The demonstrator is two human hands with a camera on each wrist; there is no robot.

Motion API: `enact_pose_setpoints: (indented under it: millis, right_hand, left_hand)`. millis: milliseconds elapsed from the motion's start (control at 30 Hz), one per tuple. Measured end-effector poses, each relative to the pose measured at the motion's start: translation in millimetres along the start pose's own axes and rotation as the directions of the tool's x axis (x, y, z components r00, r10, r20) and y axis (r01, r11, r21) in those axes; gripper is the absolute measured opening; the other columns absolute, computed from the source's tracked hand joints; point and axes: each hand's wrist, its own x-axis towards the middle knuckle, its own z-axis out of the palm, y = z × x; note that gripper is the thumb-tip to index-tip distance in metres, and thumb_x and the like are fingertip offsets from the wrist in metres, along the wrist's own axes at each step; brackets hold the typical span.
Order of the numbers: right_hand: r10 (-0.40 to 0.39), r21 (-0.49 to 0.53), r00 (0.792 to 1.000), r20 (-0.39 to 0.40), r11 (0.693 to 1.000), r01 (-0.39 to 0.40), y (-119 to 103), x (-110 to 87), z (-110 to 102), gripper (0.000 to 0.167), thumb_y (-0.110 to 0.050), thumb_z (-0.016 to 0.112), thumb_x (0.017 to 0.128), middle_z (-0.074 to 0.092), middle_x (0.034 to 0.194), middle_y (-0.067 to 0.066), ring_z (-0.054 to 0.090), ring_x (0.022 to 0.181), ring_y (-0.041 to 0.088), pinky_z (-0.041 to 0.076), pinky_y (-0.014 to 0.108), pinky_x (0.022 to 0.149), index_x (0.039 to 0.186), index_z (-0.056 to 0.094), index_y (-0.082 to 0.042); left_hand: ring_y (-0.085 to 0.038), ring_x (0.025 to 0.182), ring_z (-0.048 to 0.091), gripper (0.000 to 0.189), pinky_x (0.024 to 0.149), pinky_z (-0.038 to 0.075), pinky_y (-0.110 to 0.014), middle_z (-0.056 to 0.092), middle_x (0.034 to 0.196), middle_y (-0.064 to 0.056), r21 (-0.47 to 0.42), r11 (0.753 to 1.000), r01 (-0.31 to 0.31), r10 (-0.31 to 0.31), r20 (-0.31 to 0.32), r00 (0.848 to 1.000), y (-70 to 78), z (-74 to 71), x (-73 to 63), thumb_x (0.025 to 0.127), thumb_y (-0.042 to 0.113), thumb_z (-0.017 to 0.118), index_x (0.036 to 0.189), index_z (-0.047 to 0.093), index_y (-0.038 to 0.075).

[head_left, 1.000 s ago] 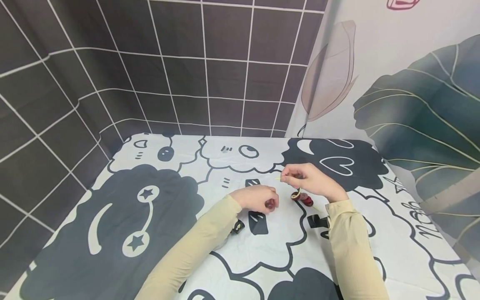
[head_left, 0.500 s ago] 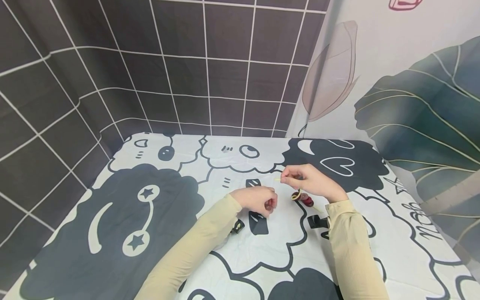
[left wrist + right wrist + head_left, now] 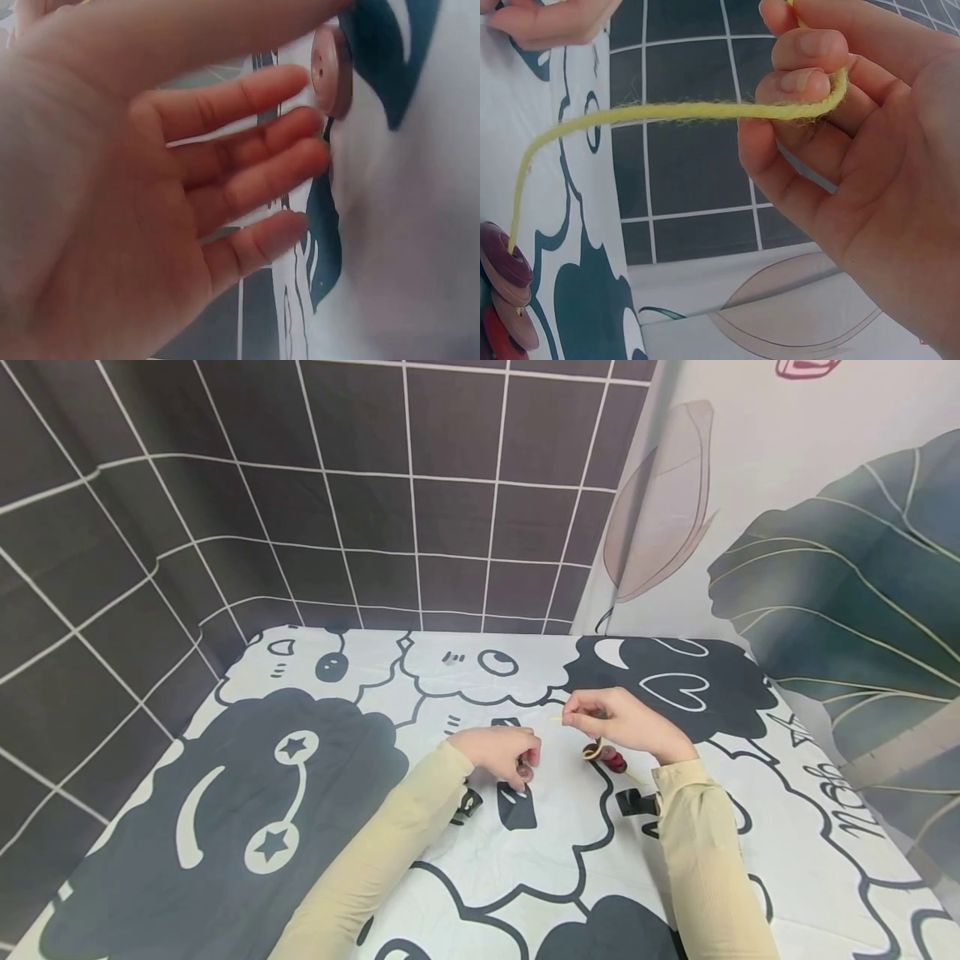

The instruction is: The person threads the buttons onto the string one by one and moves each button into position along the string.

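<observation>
In the head view my left hand (image 3: 498, 753) reaches down to the cloth, just left of my right hand (image 3: 611, 720). A pinkish-brown two-hole button (image 3: 330, 71) lies at its fingertips. The left wrist view shows those fingers nearly straight, the index fingertip right at the button's edge; the thumb's tip runs out of frame. My right hand pinches a length of yellow yarn (image 3: 682, 112), which also loops round a curled finger. From there the yarn drops into a purple button (image 3: 502, 247). Below it sit a brown button (image 3: 514, 322) and a red button (image 3: 502, 337), close together.
A white cloth (image 3: 555, 843) with dark cartoon prints covers the table. Behind it hangs a dark grid-patterned curtain (image 3: 360, 510); a leaf-printed curtain (image 3: 862, 568) hangs at the right. Black wrist-worn devices (image 3: 636, 802) show at the sleeves.
My left hand has shifted a little left and its fingers have opened somewhat, so the button beneath them shows. My right hand stays in place with the yarn.
</observation>
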Motion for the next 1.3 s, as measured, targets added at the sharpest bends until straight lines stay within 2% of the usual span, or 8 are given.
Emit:
enact_pose_setpoints:
  millis: [67, 267, 533, 700, 800, 1033, 1300]
  right_hand:
    - [0.003, -0.002, 1.0, 0.006, 1.0, -0.003, 0.2, 0.3, 0.0, 0.005, -0.012, 0.06, 0.094, 0.047, 0.064, -0.007, 0.044, 0.057, 0.004, 0.042, 0.023, 0.053, 0.09, 0.063, -0.014]
    - [0.008, -0.001, 1.0, 0.009, 1.0, -0.008, 2.0, 0.6, 1.4, 0.005, -0.012, 0.06, 0.094, 0.046, 0.064, -0.007, 0.044, 0.057, 0.004, 0.042, 0.023, 0.053, 0.091, 0.064, -0.011]
    - [0.042, -0.003, 0.999, 0.012, 0.999, -0.042, 1.2, -0.2, 2.7, 0.004, -0.014, 0.061, 0.094, 0.046, 0.064, -0.006, 0.044, 0.057, 0.005, 0.042, 0.024, 0.052, 0.092, 0.064, -0.012]
    - [0.04, -0.014, 0.999, 0.014, 0.999, -0.04, 0.5, -0.3, 2.9, 0.004, -0.013, 0.061, 0.094, 0.046, 0.064, -0.007, 0.043, 0.056, 0.005, 0.04, 0.023, 0.052, 0.091, 0.064, -0.014]
    - [0.034, -0.014, 0.999, 0.016, 0.999, -0.034, 1.0, 0.1, 3.1, 0.005, -0.013, 0.06, 0.094, 0.046, 0.064, -0.007, 0.043, 0.056, 0.004, 0.039, 0.023, 0.052, 0.092, 0.064, -0.01]
    - [0.018, -0.013, 1.0, 0.01, 1.0, -0.017, 4.4, 0.8, 4.4, 0.005, -0.011, 0.06, 0.093, 0.047, 0.065, -0.007, 0.045, 0.058, 0.004, 0.04, 0.023, 0.051, 0.092, 0.065, -0.009]
    - [0.024, -0.013, 1.0, 0.013, 1.0, -0.024, 5.2, 1.9, 4.9, 0.006, -0.01, 0.06, 0.092, 0.048, 0.065, -0.007, 0.046, 0.059, 0.004, 0.042, 0.023, 0.052, 0.093, 0.065, -0.007]
  left_hand:
    - [-0.006, 0.074, 0.048, 0.023, 0.068, 0.04, -0.016, 0.053, 0.084, 0.005, 0.017, 1.0, 0.009, -0.009, 0.0, 1.0, -1.5, -0.2, -0.1, 0.078, 0.018, 0.079, 0.092, 0.061, 0.011]
    - [-0.004, 0.067, 0.048, 0.012, 0.062, 0.038, -0.014, 0.052, 0.072, 0.008, 0.018, 1.0, -0.023, 0.023, 0.022, 1.0, 0.0, -1.6, 0.2, 0.081, 0.017, 0.074, 0.086, 0.064, 0.012]
    - [-0.003, 0.066, 0.048, 0.009, 0.062, 0.038, -0.013, 0.053, 0.074, 0.008, 0.015, 0.999, -0.041, 0.04, 0.025, 0.999, 0.5, -3.3, -1.5, 0.08, 0.012, 0.072, 0.085, 0.064, 0.011]
    - [-0.003, 0.068, 0.048, 0.008, 0.063, 0.039, -0.013, 0.056, 0.077, 0.005, 0.023, 0.995, -0.099, 0.099, -0.026, 0.995, -1.7, -8.4, -3.1, 0.081, 0.01, 0.071, 0.088, 0.067, 0.01]
    - [-0.004, 0.071, 0.049, 0.009, 0.067, 0.041, -0.013, 0.057, 0.08, 0.003, 0.017, 0.991, -0.136, 0.136, -0.056, 0.989, -4.3, -14.1, -5.6, 0.082, 0.01, 0.07, 0.09, 0.068, 0.009]
    - [-0.005, 0.074, 0.059, 0.01, 0.071, 0.048, -0.015, 0.067, 0.085, 0.0, -0.068, 0.988, -0.139, 0.13, -0.13, 0.983, -12.8, -24.1, -11.8, 0.082, 0.009, 0.07, 0.091, 0.064, 0.008]
    - [-0.008, 0.079, 0.062, 0.013, 0.075, 0.051, -0.019, 0.064, 0.089, 0.001, -0.138, 0.976, -0.169, 0.132, -0.245, 0.961, -21.4, -36.7, -24.7, 0.082, 0.007, 0.068, 0.092, 0.061, 0.011]
